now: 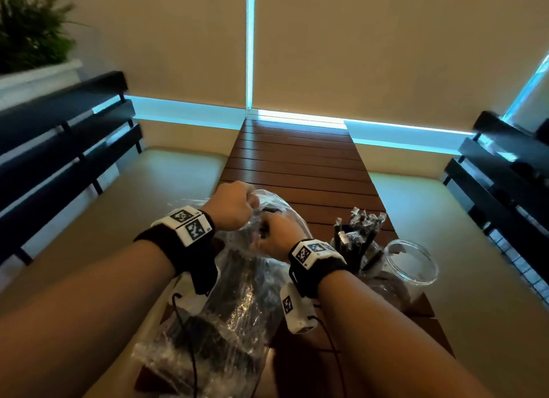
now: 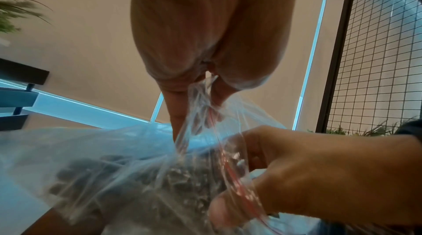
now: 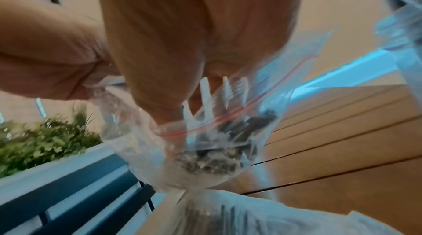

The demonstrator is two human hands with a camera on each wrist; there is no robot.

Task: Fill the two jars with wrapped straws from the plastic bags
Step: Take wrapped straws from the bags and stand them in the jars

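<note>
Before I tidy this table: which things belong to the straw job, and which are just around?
Job:
plastic bag of wrapped straws, both hands gripping its top
left hand
right hand
jar with straws
empty jar

Around:
potted plant
black benches
slatted table

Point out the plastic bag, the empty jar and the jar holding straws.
plastic bag (image 1: 237, 302), head view, on its crinkled middle.
empty jar (image 1: 427, 267), head view, on its clear rim.
jar holding straws (image 1: 375, 246), head view, on its glass rim beside the straws.
</note>
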